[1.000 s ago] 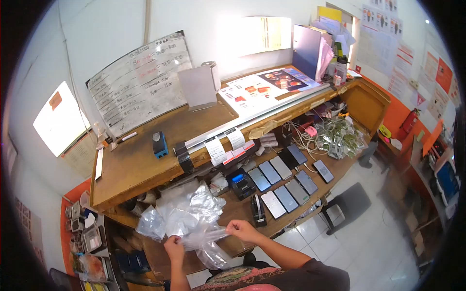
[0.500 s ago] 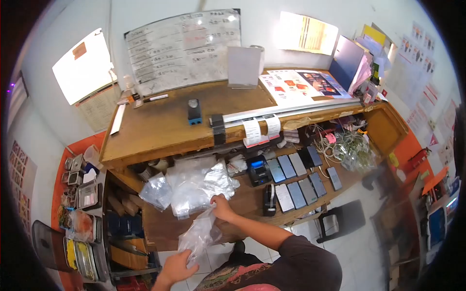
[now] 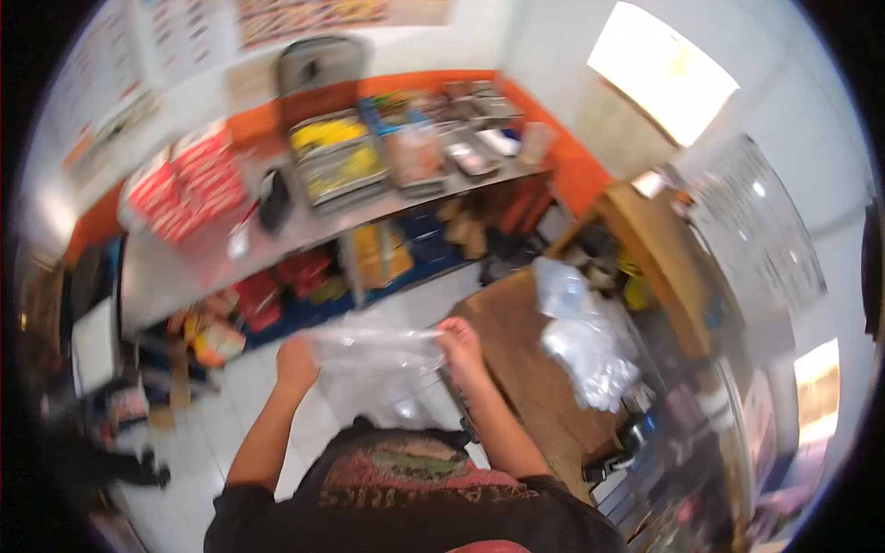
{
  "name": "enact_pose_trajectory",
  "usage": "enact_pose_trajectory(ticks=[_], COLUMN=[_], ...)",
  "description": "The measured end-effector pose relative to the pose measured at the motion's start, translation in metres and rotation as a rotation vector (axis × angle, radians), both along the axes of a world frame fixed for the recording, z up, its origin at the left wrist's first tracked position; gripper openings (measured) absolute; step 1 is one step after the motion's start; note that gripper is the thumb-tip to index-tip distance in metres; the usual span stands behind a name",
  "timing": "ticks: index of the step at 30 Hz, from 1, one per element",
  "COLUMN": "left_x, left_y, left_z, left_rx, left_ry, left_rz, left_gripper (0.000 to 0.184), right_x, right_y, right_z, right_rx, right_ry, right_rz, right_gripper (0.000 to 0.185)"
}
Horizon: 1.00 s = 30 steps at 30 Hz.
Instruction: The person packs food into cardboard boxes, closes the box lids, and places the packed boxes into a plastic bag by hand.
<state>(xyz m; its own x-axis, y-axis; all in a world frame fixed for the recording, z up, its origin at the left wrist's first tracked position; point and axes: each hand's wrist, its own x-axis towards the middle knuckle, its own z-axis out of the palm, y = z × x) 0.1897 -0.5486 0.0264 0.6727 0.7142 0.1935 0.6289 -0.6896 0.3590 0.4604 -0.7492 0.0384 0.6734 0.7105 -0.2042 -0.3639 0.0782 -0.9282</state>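
Observation:
A clear plastic bag (image 3: 378, 355) is stretched between my two hands in front of my chest, its lower part hanging down over the floor. My left hand (image 3: 298, 364) is closed on the bag's left top corner. At the right top corner, my right hand (image 3: 461, 346) pinches the bag's edge between thumb and fingers. Right of my right hand, more clear plastic bags (image 3: 590, 355) lie in a pile on the brown wooden desk (image 3: 516, 359).
A metal counter (image 3: 277, 249) ahead holds a tray of yellow food (image 3: 327, 134), several containers and red-and-white packages (image 3: 189, 184). Below it are shelves with bags. A raised wooden shelf (image 3: 664, 258) and whiteboard (image 3: 756, 217) stand on the right; white tiles cover the floor.
The view has swung left from the desk with phones to the metal counter. My hands have moved off the desk with the bag, which is now spread wide between them.

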Motion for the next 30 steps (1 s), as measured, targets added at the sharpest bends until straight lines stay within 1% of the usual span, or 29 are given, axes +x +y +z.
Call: enact_pose_trajectory(ticks=[1, 2, 4, 5, 6, 7, 8, 9, 10, 11, 13, 14, 15, 17, 18, 19, 20, 22, 23, 24, 25, 26, 27, 28, 29, 30], left_x=[-0.017, -0.037, -0.071, -0.091, -0.106, -0.120, -0.134, -0.149, -0.164, -0.180, -0.200, -0.209, -0.228, -0.272, -0.256, -0.234, -0.210, -0.190, -0.182, -0.178, -0.178, -0.180, -0.183, -0.185, -0.188, -0.190], left_y=[0.002, 0.003, 0.013, 0.025, 0.041, 0.053, 0.061, 0.071, 0.076, 0.075, 0.067, 0.052, 0.047, 0.040, 0.040, 0.042, 0.045, 0.053, 0.064, 0.075, 0.085, 0.093, 0.100, 0.106, 0.112, 0.121], left_z=[0.018, 0.025, 0.037, 0.029, 0.014, 0.001, -0.011, -0.021, -0.022, -0.023, -0.012, 0.029, 0.031, 0.030, 0.053, 0.064, 0.073, 0.062, 0.033, 0.020, 0.023, 0.026, 0.028, 0.039, 0.048, 0.056], left_rx=[-0.060, -0.070, 0.027, 0.016, 0.232, 0.450, 0.442, 0.394, 0.351, 0.352, -0.368, -0.497, -0.497, -0.880, -0.366, -0.353, -0.137, 0.074, 0.040, 0.012, 0.034, 0.047, 0.053, 0.042, 0.052, 0.055], left_ry=[0.086, 0.016, -0.022, -0.011, -0.191, -0.364, -0.340, -0.300, -0.267, -0.253, -0.479, -0.548, -0.554, -1.130, -1.147, -1.150, -0.895, -0.629, -0.646, -0.661, -0.659, -0.865, -1.072, -1.130, -1.130, -1.093], left_rz=[0.063, 0.127, 0.219, 0.255, 0.272, 0.279, 0.307, 0.280, 0.249, 0.269, 0.173, 0.104, 0.119, 0.295, 0.293, 0.312, 0.370, 0.441, 0.407, 0.369, 0.379, 0.473, 0.566, 0.570, 0.591, 0.587], left_gripper=[0.018, 0.018, 0.016, 0.016, 0.017, 0.019, 0.019, 0.021, 0.023, 0.023, 0.023, 0.020, 0.020, 0.022, 0.031, 0.031, 0.037, 0.044, 0.038, 0.032, 0.032, 0.029, 0.027, 0.024, 0.024, 0.023], right_x=[-0.012, -0.026, -0.053, -0.071, -0.087, -0.103, -0.121, -0.136, -0.146, -0.149, -0.154, -0.153, -0.154, -0.161, -0.166, -0.172, -0.178, -0.190, -0.190, -0.189, -0.186, -0.184, -0.178, -0.166, -0.156, -0.151], right_y=[0.017, 0.030, 0.075, 0.092, 0.109, 0.127, 0.144, 0.161, 0.177, 0.193, 0.212, 0.219, 0.225, 0.232, 0.233, 0.238, 0.245, 0.259, 0.262, 0.267, 0.275, 0.287, 0.297, 0.305, 0.315, 0.325], right_z=[-0.002, 0.004, 0.020, 0.023, 0.029, 0.039, 0.050, 0.054, 0.054, 0.055, 0.058, 0.062, 0.065, 0.068, 0.074, 0.076, 0.071, 0.059, 0.059, 0.060, 0.062, 0.064, 0.064, 0.064, 0.065, 0.092], right_rx=[0.029, -0.010, -0.030, -0.005, 0.027, 0.020, 0.115, 0.216, 0.218, 0.256, 0.300, 0.285, 0.264, 0.287, 0.221, 0.157, 0.162, 0.279, 0.281, 0.261, 0.249, 0.242, 0.255, 0.252, 0.249, 0.234], right_ry=[-0.067, -0.091, -0.125, -0.208, -0.289, -0.274, -0.343, -0.407, -0.390, -0.391, -0.387, -0.425, -0.464, -0.416, -0.336, -0.255, -0.252, 0.082, 0.084, 0.025, -0.033, -0.089, -0.082, -0.337, -0.604, -0.827], right_rz=[0.018, 0.047, 0.106, 0.106, 0.102, 0.133, 0.167, 0.196, 0.218, 0.252, 0.296, 0.299, 0.304, 0.348, 0.425, 0.502, 0.523, 0.656, 0.676, 0.719, 0.760, 0.797, 0.811, 1.011, 1.203, 1.384], right_gripper=[0.021, 0.020, 0.020, 0.019, 0.017, 0.017, 0.015, 0.013, 0.013, 0.014, 0.014, 0.015, 0.015, 0.015, 0.013, 0.012, 0.012, 0.012, 0.012, 0.012, 0.012, 0.013, 0.013, 0.026, 0.043, 0.061])
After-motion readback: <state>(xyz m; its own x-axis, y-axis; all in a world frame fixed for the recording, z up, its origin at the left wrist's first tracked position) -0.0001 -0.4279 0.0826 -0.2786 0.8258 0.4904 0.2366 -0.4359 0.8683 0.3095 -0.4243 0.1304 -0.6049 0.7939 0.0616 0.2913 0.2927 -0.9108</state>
